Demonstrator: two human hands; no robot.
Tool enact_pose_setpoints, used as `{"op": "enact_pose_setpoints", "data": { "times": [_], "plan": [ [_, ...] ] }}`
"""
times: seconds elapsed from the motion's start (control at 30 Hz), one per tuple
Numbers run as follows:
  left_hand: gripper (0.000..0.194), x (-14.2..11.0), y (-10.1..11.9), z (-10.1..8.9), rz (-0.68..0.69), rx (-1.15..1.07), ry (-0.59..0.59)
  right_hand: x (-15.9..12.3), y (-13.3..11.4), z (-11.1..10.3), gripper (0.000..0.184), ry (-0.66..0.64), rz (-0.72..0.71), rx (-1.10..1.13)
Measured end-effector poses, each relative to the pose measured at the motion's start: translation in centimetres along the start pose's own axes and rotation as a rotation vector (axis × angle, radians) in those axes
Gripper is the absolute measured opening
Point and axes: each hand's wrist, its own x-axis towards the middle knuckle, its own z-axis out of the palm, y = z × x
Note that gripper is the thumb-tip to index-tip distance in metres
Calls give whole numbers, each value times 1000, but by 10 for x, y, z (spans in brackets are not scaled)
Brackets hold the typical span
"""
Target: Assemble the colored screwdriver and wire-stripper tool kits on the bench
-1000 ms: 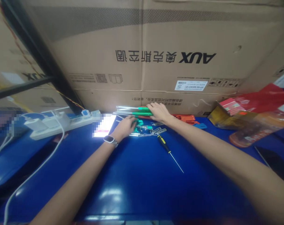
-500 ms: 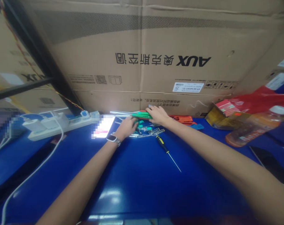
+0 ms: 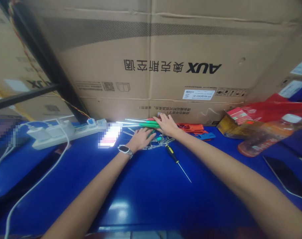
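Note:
Several long screwdrivers with green handles (image 3: 149,123) and one with a red handle lie together at the back of the blue table, their bright shafts pointing left. My right hand (image 3: 167,124) is closed over the ends of these handles. Just in front, my left hand (image 3: 141,137), with a watch (image 3: 125,150) on the wrist, reaches over a pile of smaller screwdrivers (image 3: 163,141) with teal and clear handles. Its fingers are stretched out and touch the pile, partly hiding it. Nearer to me lies a black-and-yellow screwdriver (image 3: 172,154), its tip toward the front right.
A big cardboard box (image 3: 151,49) forms the back wall. To the left are a lit phone (image 3: 111,135) and a power strip (image 3: 51,138) with white cables. Orange tools (image 3: 192,127), a blue tool (image 3: 207,136), a drink bottle (image 3: 267,136) and a dark phone (image 3: 285,176) are on the right.
My left hand has moved slightly right over the small screwdrivers, its fingers stretching out more. The long screwdrivers under my right hand have fanned apart a little. The view has shifted slightly.

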Motion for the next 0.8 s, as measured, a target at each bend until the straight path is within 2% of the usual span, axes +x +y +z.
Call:
{"op": "enact_pose_setpoints", "data": {
  "times": [0.17,0.33,0.47,0.63,0.73,0.8],
  "plan": [
    [51,-16,21,8,-35,15,4,-1,-1,5,68,-7,1,-22],
    [51,-29,37,5,-101,-28,23,-1,-7,4,69,-6,29,-22],
    [48,-28,29,-1,-122,-15,81,-2,-13,2,68,20,85,-5],
    [50,-37,18,3,-99,7,30,-5,-12,-1,59,73,116,54],
    [47,-40,18,1,-81,12,71,-7,-10,0,56,74,92,82],
    [42,-37,16,-4,-61,32,143,-8,-10,2,59,56,66,73]
  ]
}}
